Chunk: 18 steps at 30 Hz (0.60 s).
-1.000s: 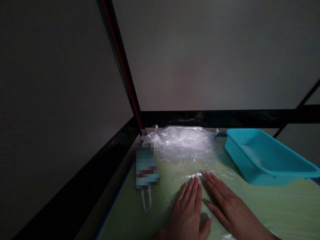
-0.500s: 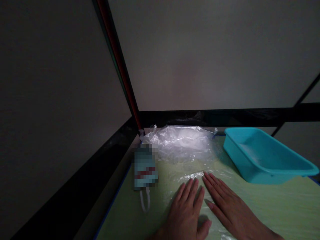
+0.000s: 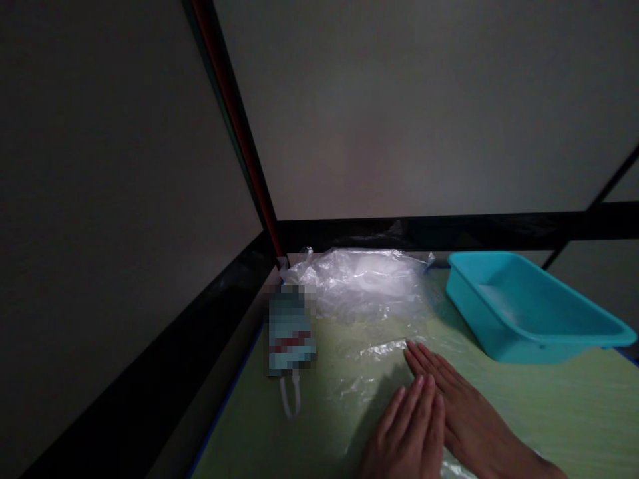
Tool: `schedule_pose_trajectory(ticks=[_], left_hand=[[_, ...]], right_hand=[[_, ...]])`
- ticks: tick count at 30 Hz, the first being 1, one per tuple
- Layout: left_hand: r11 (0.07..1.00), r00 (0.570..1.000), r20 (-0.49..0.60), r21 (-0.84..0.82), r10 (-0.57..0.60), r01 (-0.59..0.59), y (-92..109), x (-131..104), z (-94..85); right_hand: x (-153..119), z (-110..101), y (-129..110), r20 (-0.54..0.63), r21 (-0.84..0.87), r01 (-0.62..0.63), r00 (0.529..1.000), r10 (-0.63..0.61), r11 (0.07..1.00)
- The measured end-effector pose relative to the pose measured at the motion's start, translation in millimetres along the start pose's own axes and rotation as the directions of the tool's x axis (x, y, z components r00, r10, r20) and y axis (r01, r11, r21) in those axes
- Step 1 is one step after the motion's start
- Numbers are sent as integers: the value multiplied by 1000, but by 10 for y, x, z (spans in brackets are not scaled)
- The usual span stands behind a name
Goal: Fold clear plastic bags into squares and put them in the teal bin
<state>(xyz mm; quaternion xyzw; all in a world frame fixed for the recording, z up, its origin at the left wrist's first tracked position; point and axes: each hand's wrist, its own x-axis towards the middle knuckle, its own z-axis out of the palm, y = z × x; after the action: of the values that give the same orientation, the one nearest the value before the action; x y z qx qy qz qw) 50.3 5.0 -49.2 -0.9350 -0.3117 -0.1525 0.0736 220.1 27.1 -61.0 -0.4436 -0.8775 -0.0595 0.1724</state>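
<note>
A thin clear plastic bag (image 3: 387, 347) lies flat over the green work surface, its wrinkles catching light in front of my fingers. On it rests my right hand (image 3: 462, 406), flat with the fingers stretched out. My left hand (image 3: 407, 432) is beside it, fingers extended and side by side, overlapping the edge of my right hand in view; its thumb is hidden. Neither hand grips anything. Beyond my fingertips sits a pile of crumpled clear plastic bags (image 3: 364, 283).
A turquoise plastic tub (image 3: 492, 326) stands at the right. To the left lies a blurred teal object (image 3: 292, 332) with a white loop (image 3: 290, 397). Grey walls with a black ledge (image 3: 344, 233) close off the back and left of the green surface (image 3: 259, 432).
My left hand has shifted right and toward me, up against my right hand, and its spread fingers have come together. My right hand has stayed nearly in place.
</note>
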Motion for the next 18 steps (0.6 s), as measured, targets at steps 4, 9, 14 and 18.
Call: schedule_pose_trajectory(ticks=[4,9,14,18], left_hand=[[1000,1000,21,19,-9,8,9,3,60],[999,999,38,42,4,-5,-12,-26,82],[995,1000,4,96,-15,15,-54,-93,96],[991,1000,15,131,-16,14,-92,-142,117]], right_hand=[[14,-32,-10,35,-31,7,999,-6,999],[21,-43,-13,53,-15,-8,999,9,1000],[21,-51,-10,60,37,-13,998,11,999],[11,-46,1,69,53,-30,997,26,998]])
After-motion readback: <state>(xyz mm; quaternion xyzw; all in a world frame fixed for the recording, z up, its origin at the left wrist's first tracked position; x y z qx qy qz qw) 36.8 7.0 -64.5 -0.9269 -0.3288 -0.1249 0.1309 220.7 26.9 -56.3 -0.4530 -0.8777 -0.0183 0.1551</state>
